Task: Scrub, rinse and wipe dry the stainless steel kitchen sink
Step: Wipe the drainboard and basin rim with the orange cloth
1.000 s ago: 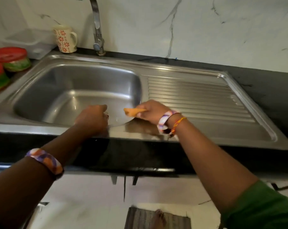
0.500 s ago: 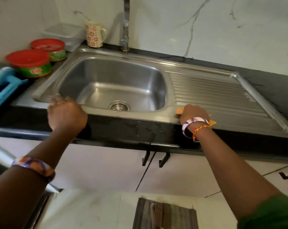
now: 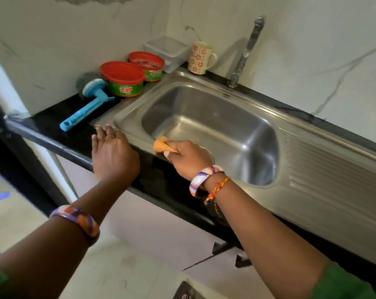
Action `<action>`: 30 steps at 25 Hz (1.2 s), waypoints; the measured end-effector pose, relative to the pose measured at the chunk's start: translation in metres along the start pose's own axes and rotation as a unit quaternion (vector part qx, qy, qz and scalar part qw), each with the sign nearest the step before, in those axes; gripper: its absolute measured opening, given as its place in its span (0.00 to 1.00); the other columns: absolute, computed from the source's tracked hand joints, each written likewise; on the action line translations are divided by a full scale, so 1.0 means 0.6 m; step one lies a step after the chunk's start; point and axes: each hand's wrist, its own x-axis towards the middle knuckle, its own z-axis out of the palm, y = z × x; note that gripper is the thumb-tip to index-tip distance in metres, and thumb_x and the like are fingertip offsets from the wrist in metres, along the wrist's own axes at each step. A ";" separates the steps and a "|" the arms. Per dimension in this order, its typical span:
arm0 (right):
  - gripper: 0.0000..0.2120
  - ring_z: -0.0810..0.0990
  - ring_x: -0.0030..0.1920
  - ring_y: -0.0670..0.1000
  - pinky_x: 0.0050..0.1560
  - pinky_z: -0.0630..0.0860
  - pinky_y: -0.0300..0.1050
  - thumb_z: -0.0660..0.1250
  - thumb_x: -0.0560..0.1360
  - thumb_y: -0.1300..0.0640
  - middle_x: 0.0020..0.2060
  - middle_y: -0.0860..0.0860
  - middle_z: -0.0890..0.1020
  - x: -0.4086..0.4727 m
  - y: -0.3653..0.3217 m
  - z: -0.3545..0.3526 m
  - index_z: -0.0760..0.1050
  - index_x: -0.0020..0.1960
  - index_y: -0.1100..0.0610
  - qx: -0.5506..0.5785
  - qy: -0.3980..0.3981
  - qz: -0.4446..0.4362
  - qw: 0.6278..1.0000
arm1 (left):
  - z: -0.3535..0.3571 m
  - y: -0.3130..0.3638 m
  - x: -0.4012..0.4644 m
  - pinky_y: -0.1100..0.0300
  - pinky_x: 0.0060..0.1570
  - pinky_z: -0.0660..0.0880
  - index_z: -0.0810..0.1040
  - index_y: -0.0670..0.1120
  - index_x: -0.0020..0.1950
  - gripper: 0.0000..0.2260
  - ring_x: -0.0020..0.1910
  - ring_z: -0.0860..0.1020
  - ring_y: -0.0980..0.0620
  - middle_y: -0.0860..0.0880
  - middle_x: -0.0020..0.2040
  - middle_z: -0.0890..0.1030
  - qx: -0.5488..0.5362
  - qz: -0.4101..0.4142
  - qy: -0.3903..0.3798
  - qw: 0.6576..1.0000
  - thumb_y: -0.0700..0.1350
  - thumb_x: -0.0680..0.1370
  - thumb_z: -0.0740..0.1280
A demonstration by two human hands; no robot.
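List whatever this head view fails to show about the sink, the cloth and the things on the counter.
- Sink drain: hidden behind the right hand.
- Orange cloth: mostly inside that hand's grip, so its full shape is unknown.
- Tap: spout cut off by the top edge.
- Rear red-lidded tub: label hidden by the front tub.
- Left hand: contact with the counter edge cannot be told.

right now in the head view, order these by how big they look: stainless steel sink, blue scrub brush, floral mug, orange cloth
1. stainless steel sink
2. blue plastic scrub brush
3. cream floral mug, though it sits farther from the camera
4. orange cloth, mostly hidden in the right hand
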 end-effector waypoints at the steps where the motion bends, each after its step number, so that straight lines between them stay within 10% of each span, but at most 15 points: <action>1: 0.17 0.77 0.60 0.56 0.61 0.73 0.48 0.60 0.78 0.53 0.59 0.51 0.80 0.018 -0.001 0.007 0.73 0.66 0.46 0.040 -0.022 -0.041 0.998 | 0.000 -0.001 0.002 0.50 0.75 0.46 0.58 0.36 0.74 0.26 0.76 0.48 0.43 0.39 0.76 0.54 0.002 -0.002 0.006 1.000 0.38 0.77 0.60; 5: 0.21 0.67 0.70 0.53 0.63 0.63 0.24 0.59 0.78 0.69 0.69 0.57 0.70 0.132 -0.042 0.040 0.66 0.70 0.63 0.191 -0.136 -0.136 0.962 | -0.002 0.001 -0.001 0.52 0.75 0.45 0.60 0.36 0.73 0.24 0.76 0.48 0.44 0.39 0.76 0.53 -0.034 -0.042 0.039 0.998 0.37 0.77 0.58; 10: 0.23 0.67 0.71 0.55 0.72 0.61 0.40 0.62 0.75 0.70 0.69 0.58 0.70 0.200 -0.062 0.064 0.68 0.70 0.63 0.151 -0.124 -0.167 0.966 | -0.003 0.003 0.001 0.53 0.75 0.43 0.52 0.36 0.75 0.27 0.76 0.45 0.44 0.38 0.77 0.49 -0.033 -0.066 0.048 0.996 0.36 0.77 0.57; 14: 0.23 0.70 0.68 0.51 0.52 0.59 0.15 0.60 0.75 0.73 0.67 0.56 0.72 0.142 -0.008 0.019 0.68 0.70 0.63 0.138 -0.137 -0.175 0.965 | -0.007 0.001 -0.001 0.52 0.75 0.44 0.58 0.34 0.74 0.25 0.76 0.47 0.44 0.39 0.76 0.52 -0.026 -0.050 0.032 0.998 0.37 0.77 0.58; 30: 0.25 0.72 0.62 0.43 0.59 0.63 0.28 0.64 0.75 0.69 0.61 0.41 0.75 -0.198 0.255 -0.162 0.71 0.65 0.45 -0.032 -0.121 0.101 0.987 | -0.008 -0.003 -0.005 0.49 0.75 0.49 0.59 0.34 0.73 0.25 0.76 0.51 0.41 0.37 0.75 0.56 -0.024 -0.019 0.012 0.999 0.37 0.77 0.60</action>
